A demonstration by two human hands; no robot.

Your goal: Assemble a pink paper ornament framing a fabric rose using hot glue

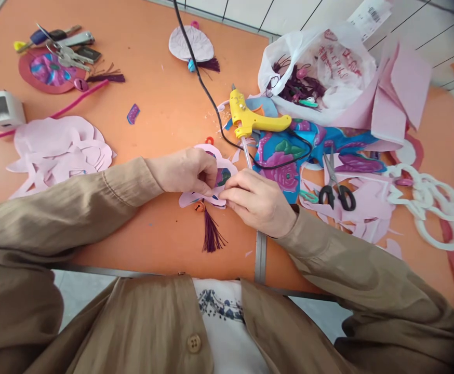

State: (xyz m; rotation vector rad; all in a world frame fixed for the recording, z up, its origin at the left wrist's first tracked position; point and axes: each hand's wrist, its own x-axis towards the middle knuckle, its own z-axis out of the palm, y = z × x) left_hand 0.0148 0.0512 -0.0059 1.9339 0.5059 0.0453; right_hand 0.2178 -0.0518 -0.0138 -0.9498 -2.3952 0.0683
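Note:
A pink felt ornament [221, 156] with patterned cloth in its opening lies on the orange table in front of me. A red loop tops it, and an orange bell [199, 206] and a dark purple tassel [212, 231] hang from its near edge. My left hand [186, 171] is closed over its left side, thumb pressed on the felt. At the right edge, the fingers of my right hand [258, 200] pinch the felt. Both hands partly hide the ornament. Just beyond them sits a yellow glue gun [260, 121] with a clear glue stick.
A black cord [199, 78] loops close above my hands. Black-handled scissors [333, 184] rest on pink felt scraps [363, 208] at right. A white plastic bag [344, 62] holds tassels. Pink felt cutouts [63, 150], a white box [1, 110] and keys [65, 52] are at left.

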